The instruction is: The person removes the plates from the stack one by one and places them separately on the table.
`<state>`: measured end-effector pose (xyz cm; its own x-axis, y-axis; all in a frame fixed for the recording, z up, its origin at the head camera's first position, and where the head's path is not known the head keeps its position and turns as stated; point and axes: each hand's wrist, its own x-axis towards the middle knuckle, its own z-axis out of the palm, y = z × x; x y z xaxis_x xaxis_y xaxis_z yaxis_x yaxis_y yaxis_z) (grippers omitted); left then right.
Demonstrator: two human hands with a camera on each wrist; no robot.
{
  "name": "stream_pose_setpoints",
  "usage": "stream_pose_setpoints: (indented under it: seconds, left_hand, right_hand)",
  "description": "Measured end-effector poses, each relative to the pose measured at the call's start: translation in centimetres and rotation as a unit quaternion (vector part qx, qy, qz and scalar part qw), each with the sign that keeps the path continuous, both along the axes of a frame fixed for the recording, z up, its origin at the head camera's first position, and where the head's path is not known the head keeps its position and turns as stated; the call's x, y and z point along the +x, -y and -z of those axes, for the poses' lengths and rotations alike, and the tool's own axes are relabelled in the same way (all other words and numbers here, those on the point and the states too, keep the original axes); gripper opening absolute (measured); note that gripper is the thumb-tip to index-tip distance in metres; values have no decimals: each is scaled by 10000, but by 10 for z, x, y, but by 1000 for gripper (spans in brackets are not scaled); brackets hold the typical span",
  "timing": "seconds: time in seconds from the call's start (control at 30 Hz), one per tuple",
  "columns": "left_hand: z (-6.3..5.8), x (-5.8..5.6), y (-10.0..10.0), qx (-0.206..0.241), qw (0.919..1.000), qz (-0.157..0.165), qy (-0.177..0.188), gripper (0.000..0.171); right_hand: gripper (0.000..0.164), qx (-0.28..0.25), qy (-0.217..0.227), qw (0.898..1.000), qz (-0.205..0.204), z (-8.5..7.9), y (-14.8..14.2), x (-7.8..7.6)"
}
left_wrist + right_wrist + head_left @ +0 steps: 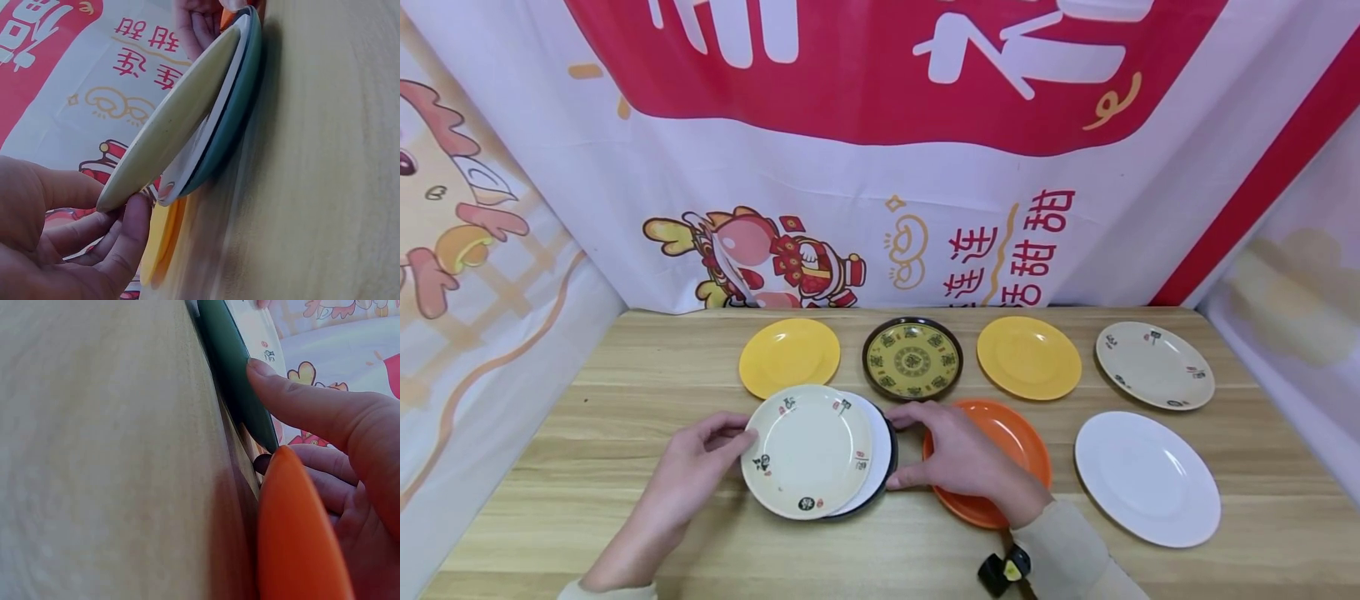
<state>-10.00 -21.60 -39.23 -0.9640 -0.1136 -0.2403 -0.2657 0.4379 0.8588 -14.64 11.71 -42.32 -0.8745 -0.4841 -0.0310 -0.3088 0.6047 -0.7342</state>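
Observation:
My left hand [685, 471] pinches the left edge of a cream plate [808, 450] with small dark and red motifs. In the left wrist view that plate tilts, its held edge lifted away from the white plate [215, 115] under it. A dark green plate [240, 103] forms the bottom of this stack, mostly hidden from above. At the stack's right side, my right hand [958, 450] holds the dark green plate's rim, the thumb [265, 372] on its edge. An orange plate [1022, 442] lies partly beneath the right hand and wrist.
Along the back stand a yellow plate [790, 358], a dark-rimmed patterned plate [913, 360], another yellow plate [1028, 358] and a second cream motif plate [1153, 367]. Another white plate [1150, 479] lies at the right. A printed cloth [865, 208] hangs behind the wooden table [587, 433].

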Motion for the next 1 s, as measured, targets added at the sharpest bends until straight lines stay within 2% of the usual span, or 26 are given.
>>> stream_pose_setpoints:
  seconds: [0.2,0.53,0.87,1.0]
  left_hand:
    - [-2,1,2,142,9999,12,-9,40]
    - [-2,2,9,1004,9948,-97,127,45]
    - [2,3,18,1429,9896,86,173,47]
    - [1,3,22,1477,9888,25,231,48]
  right_hand:
    - [77,3,3,10000,-19,0,0,0]
    - [77,-40,69,10000,-23,0,-1,0]
    - [77,7,115,9999,3,-2,-1,1]
    - [77,-28,98,9999,-5,-1,0,1]
